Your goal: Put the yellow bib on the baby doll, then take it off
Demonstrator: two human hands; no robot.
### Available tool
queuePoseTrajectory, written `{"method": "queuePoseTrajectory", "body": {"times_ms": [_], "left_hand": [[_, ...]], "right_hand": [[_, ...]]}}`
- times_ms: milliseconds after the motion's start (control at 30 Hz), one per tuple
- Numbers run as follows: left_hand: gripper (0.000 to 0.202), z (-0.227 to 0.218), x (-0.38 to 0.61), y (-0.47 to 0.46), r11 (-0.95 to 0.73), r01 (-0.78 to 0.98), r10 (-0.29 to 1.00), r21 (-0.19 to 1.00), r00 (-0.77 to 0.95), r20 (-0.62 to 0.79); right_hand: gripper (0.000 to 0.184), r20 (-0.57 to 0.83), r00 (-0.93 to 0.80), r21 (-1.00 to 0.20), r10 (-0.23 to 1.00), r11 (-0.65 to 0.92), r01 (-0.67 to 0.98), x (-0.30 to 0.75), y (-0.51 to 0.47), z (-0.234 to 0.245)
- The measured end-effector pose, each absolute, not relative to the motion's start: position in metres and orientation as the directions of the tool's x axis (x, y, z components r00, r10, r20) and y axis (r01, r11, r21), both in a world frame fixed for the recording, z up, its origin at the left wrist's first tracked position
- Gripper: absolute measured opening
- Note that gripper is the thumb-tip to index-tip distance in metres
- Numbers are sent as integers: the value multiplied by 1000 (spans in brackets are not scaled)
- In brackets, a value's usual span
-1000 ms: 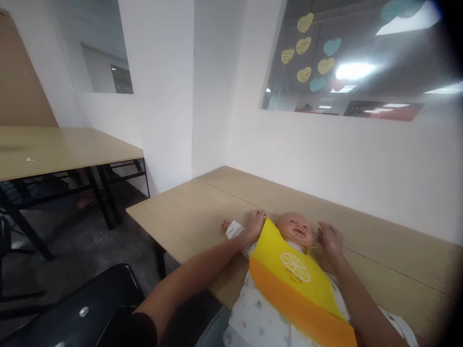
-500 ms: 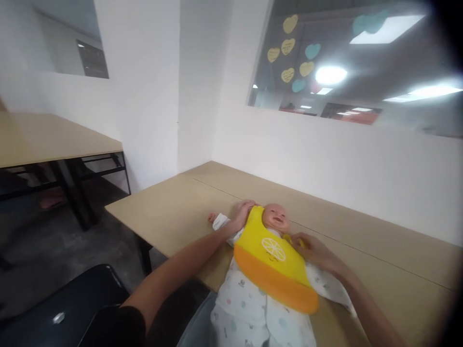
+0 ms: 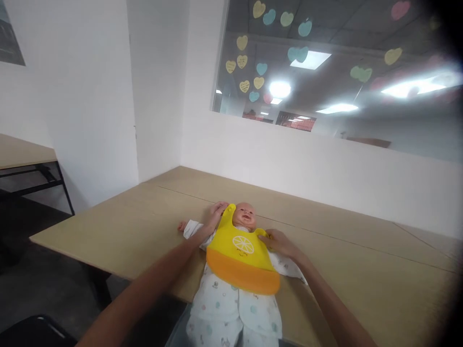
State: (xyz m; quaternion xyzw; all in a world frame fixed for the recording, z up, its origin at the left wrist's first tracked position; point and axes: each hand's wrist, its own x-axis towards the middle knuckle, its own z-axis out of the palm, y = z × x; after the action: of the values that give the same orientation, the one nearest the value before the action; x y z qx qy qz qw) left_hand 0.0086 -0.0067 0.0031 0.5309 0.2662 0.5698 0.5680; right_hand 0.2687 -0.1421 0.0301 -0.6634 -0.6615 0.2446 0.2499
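A baby doll (image 3: 246, 215) in a white patterned outfit (image 3: 217, 301) lies face up at the table's front edge. Over its chest is a yellow bib (image 3: 226, 236) with a white citrus-slice print and an orange catch pocket (image 3: 242, 273) along the bottom. Beside the doll's head, my left hand (image 3: 217, 215) has its fingers closed at the bib's left strap, whose rounded end shows by the cheek. My right hand (image 3: 280, 242) pinches the other strap near the doll's shoulder. Part of each strap is hidden by my fingers.
The wooden table (image 3: 347, 260) runs back to a white wall (image 3: 307, 168) with a window bearing heart-shaped notes (image 3: 242, 61). Another table (image 3: 25, 152) stands at the left. A dark chair (image 3: 36, 332) is at the lower left.
The view has swung right, so doll and hands appear further left. The left strap's end now shows clearly beside the head. Both hands stay at the bib's straps.
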Motion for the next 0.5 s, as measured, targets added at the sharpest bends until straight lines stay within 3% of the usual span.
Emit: {"method": "queuePoseTrajectory", "body": {"times_ms": [100, 233, 367, 433, 500], "left_hand": [[39, 5, 8, -9, -214, -319, 941, 923, 186, 282], [39, 9, 5, -15, -236, -247, 947, 940, 159, 280], [36, 11, 0, -20, -265, -195, 914, 944, 260, 311], [38, 11, 0, -19, -271, -187, 899, 944, 302, 318], [41, 9, 2, -17, -283, -178, 888, 943, 323, 327]], "right_hand": [[50, 97, 78, -776, 992, 27, 630, 266, -146, 40], [55, 135, 124, -954, 983, 95, 285, 255, -168, 75], [66, 147, 161, -986, 976, 157, -52, 254, -199, 111], [71, 105, 257, -967, 961, 159, -200, 268, -215, 122], [67, 74, 404, -951, 912, 186, -247, 293, -230, 128]]}}
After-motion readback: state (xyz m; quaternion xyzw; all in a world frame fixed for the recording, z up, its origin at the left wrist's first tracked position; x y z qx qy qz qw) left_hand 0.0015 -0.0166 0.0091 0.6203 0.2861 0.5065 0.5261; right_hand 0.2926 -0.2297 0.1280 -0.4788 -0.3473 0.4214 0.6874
